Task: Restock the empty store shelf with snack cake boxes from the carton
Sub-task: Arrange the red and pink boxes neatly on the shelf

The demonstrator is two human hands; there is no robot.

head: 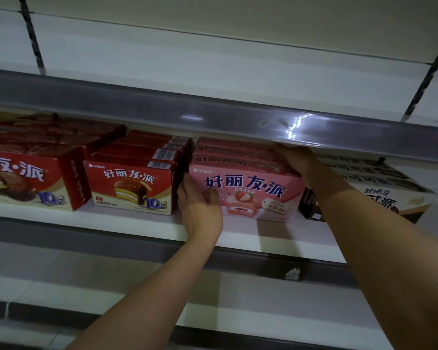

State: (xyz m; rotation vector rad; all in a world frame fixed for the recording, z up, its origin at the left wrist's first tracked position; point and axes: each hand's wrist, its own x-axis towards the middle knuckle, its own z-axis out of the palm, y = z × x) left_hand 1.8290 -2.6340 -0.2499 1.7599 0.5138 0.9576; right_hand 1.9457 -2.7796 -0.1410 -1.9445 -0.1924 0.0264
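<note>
Two bare forearms reach up from 6 o'clock toward the white metal shelf (127, 224). The left hand (200, 205) lies at the left end of the front pink strawberry cake box (248, 190), near the centre; its fingers are straight against the side of the box and the thumb rests on the front face. The right hand (301, 162) lies at 2 o'clock from the box, palm on its top right corner, fingers reaching back over the row; their tips are hidden, so I cannot tell if they curl. The pink row counts about four boxes, one behind another. At 9 o'clock stands a row of five red chocolate cake boxes (134, 188), then larger red boxes (31, 183). At 3 o'clock are about four white and brown cocoa boxes (379, 195). Above, the grey plastic price rail (213, 117) crosses the view.
</note>
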